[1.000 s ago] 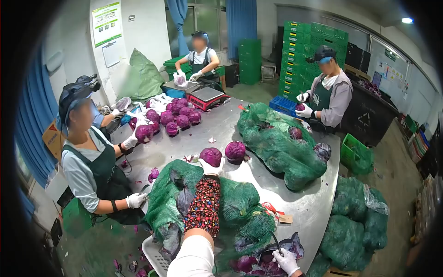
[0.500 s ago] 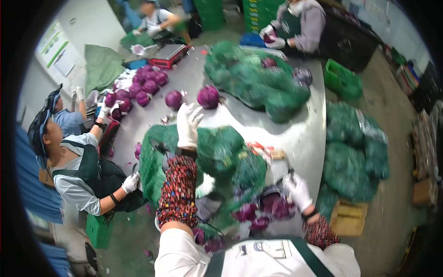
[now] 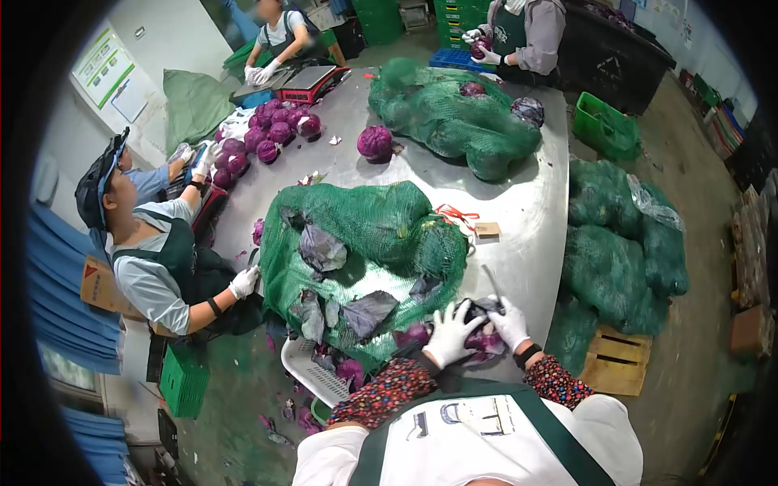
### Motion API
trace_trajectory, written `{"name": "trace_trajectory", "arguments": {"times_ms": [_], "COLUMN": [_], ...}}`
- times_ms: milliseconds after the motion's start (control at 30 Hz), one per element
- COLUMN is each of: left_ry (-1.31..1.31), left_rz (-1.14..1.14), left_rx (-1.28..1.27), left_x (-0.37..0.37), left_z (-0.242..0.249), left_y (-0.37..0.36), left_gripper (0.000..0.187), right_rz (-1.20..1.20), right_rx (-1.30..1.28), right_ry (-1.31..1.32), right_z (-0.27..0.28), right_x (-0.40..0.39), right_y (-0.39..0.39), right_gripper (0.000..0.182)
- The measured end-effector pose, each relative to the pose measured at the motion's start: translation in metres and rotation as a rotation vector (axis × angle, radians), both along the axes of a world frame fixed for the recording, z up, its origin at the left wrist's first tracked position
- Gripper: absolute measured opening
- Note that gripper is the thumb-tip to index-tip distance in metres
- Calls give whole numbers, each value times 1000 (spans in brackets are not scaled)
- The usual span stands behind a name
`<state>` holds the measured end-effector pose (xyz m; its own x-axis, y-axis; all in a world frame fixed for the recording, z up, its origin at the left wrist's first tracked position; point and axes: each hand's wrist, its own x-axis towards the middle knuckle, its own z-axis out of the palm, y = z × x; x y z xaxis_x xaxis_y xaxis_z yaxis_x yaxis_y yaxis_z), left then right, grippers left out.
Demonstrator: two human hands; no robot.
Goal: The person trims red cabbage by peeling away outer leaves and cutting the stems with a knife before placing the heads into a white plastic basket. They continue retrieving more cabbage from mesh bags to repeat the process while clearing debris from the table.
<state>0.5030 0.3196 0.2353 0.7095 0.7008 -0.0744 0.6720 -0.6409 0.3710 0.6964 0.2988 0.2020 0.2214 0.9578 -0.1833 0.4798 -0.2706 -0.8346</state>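
Note:
In white gloves, both my hands are at the near edge of the metal table. My left hand [image 3: 454,334], fingers spread, lies on loose purple cabbage leaves [image 3: 485,347]. Close beside it on the right, my right hand [image 3: 509,326] is closed around a knife [image 3: 491,280] whose thin blade points away from me; its handle is hidden. Left of my hands, a green mesh bag [image 3: 356,212] of cabbages lies with dark outer leaves [image 3: 369,312] on it. A trimmed red cabbage [image 3: 374,144] sits farther out on the table.
Another mesh bag [image 3: 454,121] lies at the back. A pile of red cabbages [image 3: 267,134] is at the far left by a scale [image 3: 312,85]. Full mesh bags [image 3: 612,259] rest right of the table. A white basket [image 3: 312,373] stands below left. Co-workers stand around the table.
My left hand has come back from over the mesh bag to the leaves near me. The cabbage beyond it has left its spot. My right hand has moved slightly left.

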Motion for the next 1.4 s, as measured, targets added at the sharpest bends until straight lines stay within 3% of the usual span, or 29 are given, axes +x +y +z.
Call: {"name": "trace_trajectory", "arguments": {"times_ms": [67, 167, 233, 300, 333, 367, 467, 500, 567, 633, 667, 700, 767, 833, 900, 967, 1033, 1100, 1167, 1300, 1333, 1367, 1400], "left_ry": [-1, 92, 187, 95, 211, 327, 534, 459, 68, -165, -257, -352, -452, -524, -516, -422, -483, -465, -396, -322, -313, -4, -15], "left_rz": [-2, 16, 107, 246, 314, 385, 476, 568, 602, 611, 626, 642, 642, 574, 515, 483, 415, 429, 479, 296, 260, 348, 339], "left_rx": [37, 197, 189, 138, 102, 69, -109, -52, 123, 281, 286, 290, 297, 230, 173, 138, 180, 232, 252, 426, 463, 246, 201], "left_x": [-33, -97, -144, -198, -220, -240, -290, -288, -289, -258, -244, -228, -196, -169, -139, -117, -94, -85, -75, -29, -18, -6, 3], "left_z": [15, -8, -7, -15, -18, -18, -20, -15, -18, 13, 20, 27, 34, 30, 32, 21, 29, 20, 15, 43, 42, 42, 40], "left_y": [-13, -31, -45, -61, -69, -77, -94, -97, -86, -68, -59, -49, -26, 2, 26, 51, 73, 102, 129, 167, 178, 188, 197], "left_gripper": [76, 70, 68, 72, 75, 78, 89, 80, 66, 44, 41, 37, 30, 30, 33, 32, 28, 27, 26, 25, 30, 39, 42], "right_rz": [116, 368, 657, 859, 812, 708, 458, 398, 343, 297, 341, 369, 414, 331, 245, 183, 158, -41, -114, -81, -97, -108, -123], "right_rx": [-54, -47, 207, 24, -93, 216, 402, 473, 359, 416, 419, 555, 494, 673, 516, 534, 560, 588, 467, 522, 496, 555, 497], "right_ry": [106, 417, 208, 101, 158, 73, -211, -296, -581, -712, -752, -769, -872, -875, -780, -541, -496, -293, 130, 248, 169, 105, 124], "right_z": [-5, 5, -2, 37, 47, 39, 57, 62, 82, 65, 56, 58, 64, 55, 58, 80, 98, 107, 99, 75, 78, 80, 75], "right_x": [-25, -74, -106, -127, -137, -144, -145, -139, -126, -114, -106, -100, -97, -92, -91, -80, -67, -46, -19, -8, -5, -2, 2], "right_y": [-11, -21, -19, -10, -4, 6, 69, 92, 124, 157, 171, 177, 187, 199, 206, 202, 196, 200, 213, 219, 218, 218, 220], "right_gripper": [49, 60, 64, 68, 63, 54, 55, 58, 64, 63, 56, 34, 14, 8, 12, 11, 9, 17, 20, 18, 17, 17, 17]}}
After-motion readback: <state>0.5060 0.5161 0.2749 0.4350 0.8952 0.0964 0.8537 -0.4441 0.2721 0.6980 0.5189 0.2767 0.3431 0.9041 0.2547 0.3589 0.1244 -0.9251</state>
